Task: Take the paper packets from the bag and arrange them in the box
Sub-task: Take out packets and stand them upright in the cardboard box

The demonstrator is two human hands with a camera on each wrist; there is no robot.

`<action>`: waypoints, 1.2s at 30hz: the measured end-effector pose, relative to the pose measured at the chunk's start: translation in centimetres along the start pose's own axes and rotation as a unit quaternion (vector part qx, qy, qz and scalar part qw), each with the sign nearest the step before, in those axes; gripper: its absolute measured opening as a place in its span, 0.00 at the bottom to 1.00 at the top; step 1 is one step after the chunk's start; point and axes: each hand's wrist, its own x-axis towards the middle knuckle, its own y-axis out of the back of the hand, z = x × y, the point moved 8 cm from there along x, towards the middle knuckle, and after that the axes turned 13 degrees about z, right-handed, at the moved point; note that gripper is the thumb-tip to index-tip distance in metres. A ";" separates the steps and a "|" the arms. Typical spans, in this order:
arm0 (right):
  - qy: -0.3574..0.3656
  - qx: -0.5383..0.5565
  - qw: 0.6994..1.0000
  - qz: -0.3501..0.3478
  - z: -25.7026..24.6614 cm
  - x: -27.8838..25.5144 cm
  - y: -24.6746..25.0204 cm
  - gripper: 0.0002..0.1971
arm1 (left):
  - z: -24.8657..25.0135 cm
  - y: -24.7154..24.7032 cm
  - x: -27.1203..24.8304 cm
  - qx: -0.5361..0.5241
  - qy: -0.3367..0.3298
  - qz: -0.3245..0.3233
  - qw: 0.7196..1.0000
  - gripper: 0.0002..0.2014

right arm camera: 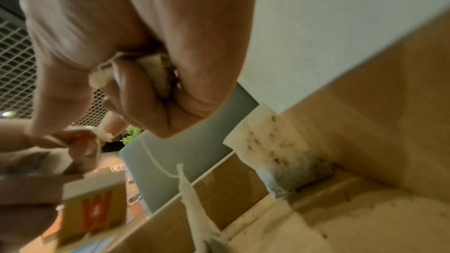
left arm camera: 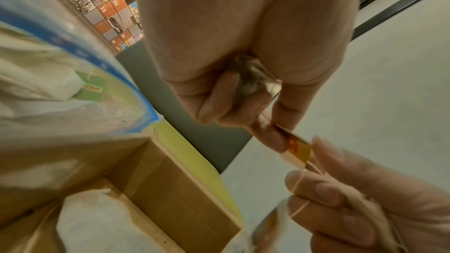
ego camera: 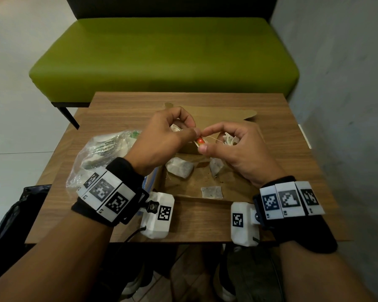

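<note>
Orange-and-white paper tag [ego camera: 200,142] sits pinched between your two hands, above the open brown cardboard box [ego camera: 238,184]. Your left hand [ego camera: 162,138] nips the tag's upper end with thumb and forefinger while its other fingers curl round a crumpled white paper packet [ego camera: 175,128]. Your right hand [ego camera: 238,147] pinches the lower end, and its curled fingers clamp a second white packet [ego camera: 228,139] in the palm. A thin white string [ego camera: 214,138] runs from the tag toward that packet.

By my reading you are untangling two packets whose strings have caught, midway through the task. Three flat white packets [ego camera: 212,192] already lie on the box floor, and the clear plastic bag [ego camera: 96,153] on the wooden counter [ego camera: 122,110] to your left looks to hold more. The next move calls for freeing the tag gently, since string and paper may tear, then laying both packets flat beside the others.

Only the left wrist view shows the string crossing your right fingers [left arm camera: 316,186]. Only the right wrist view shows a packet leaning against the box's wall [right arm camera: 365,122] and a second orange tag [right arm camera: 95,211] close by your left hand.
</note>
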 end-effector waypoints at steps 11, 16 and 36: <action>0.031 0.005 0.997 0.077 -0.4 0.5 0.8 0.08 | 0.0 -1.1 0.0 -0.014 0.013 0.000 1.000 0.02; -0.030 0.128 0.989 0.072 0.0 0.6 1.0 0.11 | -0.9 -0.9 0.2 0.032 0.021 0.013 0.999 0.02; -0.101 0.220 0.949 0.204 0.5 0.8 3.1 0.19 | -0.1 -1.0 -0.4 -0.063 0.088 -0.042 0.993 0.17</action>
